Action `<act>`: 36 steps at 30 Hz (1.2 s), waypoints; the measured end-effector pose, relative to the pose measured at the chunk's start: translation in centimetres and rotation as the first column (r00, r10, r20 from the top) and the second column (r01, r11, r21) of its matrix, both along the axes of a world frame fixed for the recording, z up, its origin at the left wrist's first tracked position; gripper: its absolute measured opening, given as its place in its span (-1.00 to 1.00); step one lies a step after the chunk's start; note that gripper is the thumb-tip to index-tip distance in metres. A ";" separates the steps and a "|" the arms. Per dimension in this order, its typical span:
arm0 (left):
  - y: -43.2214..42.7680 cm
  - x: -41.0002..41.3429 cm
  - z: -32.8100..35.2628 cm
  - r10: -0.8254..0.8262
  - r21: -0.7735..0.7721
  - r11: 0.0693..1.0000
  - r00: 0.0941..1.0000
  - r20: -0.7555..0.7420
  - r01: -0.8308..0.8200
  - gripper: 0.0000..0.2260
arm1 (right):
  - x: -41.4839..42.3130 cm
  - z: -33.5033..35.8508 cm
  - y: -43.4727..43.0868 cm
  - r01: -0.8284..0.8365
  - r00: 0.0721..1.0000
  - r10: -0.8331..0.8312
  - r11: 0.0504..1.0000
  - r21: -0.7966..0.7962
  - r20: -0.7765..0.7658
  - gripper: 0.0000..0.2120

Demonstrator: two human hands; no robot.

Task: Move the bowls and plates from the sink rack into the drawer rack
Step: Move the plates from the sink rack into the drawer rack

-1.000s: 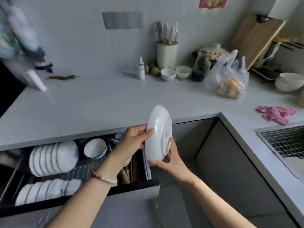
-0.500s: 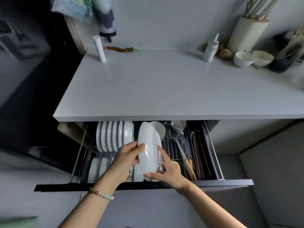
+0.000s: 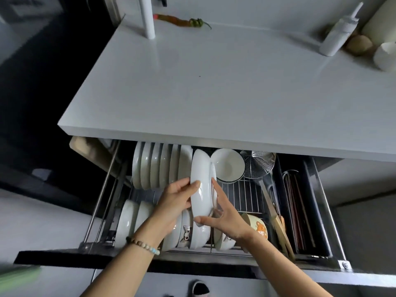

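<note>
Plate lowered over drawer rack; both hands' grip kept | no legible writing

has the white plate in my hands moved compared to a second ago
Yes. The white plate, held by the left hand and right hand, has gone from above the countertop edge down into the drawer rack, beside the standing plates.

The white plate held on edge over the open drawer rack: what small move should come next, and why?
Probably lower the plate straight down into the rack, just right of the upright row of plates. Both the left hand and the right hand hold it on edge beside that row, and bare wire shows to its right.
</note>
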State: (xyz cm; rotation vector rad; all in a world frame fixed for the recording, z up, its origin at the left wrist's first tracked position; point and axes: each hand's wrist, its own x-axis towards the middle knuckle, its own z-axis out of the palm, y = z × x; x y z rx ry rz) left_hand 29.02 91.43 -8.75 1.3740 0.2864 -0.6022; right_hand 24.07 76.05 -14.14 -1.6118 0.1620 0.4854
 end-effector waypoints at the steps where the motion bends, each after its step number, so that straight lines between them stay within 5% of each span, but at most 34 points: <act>1: -0.2 0.6 -0.6 0.000 0.010 1.000 1.000 0.007 0.000 -0.89 | 0.6 -0.5 0.0 -0.005 1.000 0.005 1.000 0.014 -0.011 0.03; 9: -0.9 5.0 -5.5 0.016 0.071 0.997 1.000 0.004 -0.017 -0.92 | 5.1 -5.5 -0.5 -0.014 0.998 0.020 0.994 0.109 -0.053 -0.02; 15: -1.1 7.4 -8.0 0.031 0.094 0.995 0.999 0.012 -0.032 -0.54 | 8.0 -8.3 -0.5 -0.057 0.998 0.057 0.995 0.082 0.000 0.02; 19: -0.7 8.4 -8.9 0.001 0.119 0.993 1.000 0.018 -0.003 -0.72 | 9.0 -9.5 0.0 -0.059 0.998 0.059 0.995 0.081 0.005 0.01; 23: -0.7 9.0 -9.6 0.014 0.140 0.990 1.000 0.009 -0.015 -0.60 | 9.9 -10.6 0.0 -0.056 0.998 0.054 0.996 0.063 0.026 -0.01; 28: -1.1 9.8 -9.5 -0.044 0.140 0.990 0.997 0.064 0.034 -0.89 | 11.1 -11.1 -0.2 -0.065 0.997 0.065 0.998 0.003 0.039 -0.01; 36: -2.0 10.1 -7.9 -0.117 0.175 0.979 0.989 0.089 0.100 -0.79 | 10.5 -9.4 -0.7 -0.028 0.994 0.028 1.000 -0.005 0.101 -0.12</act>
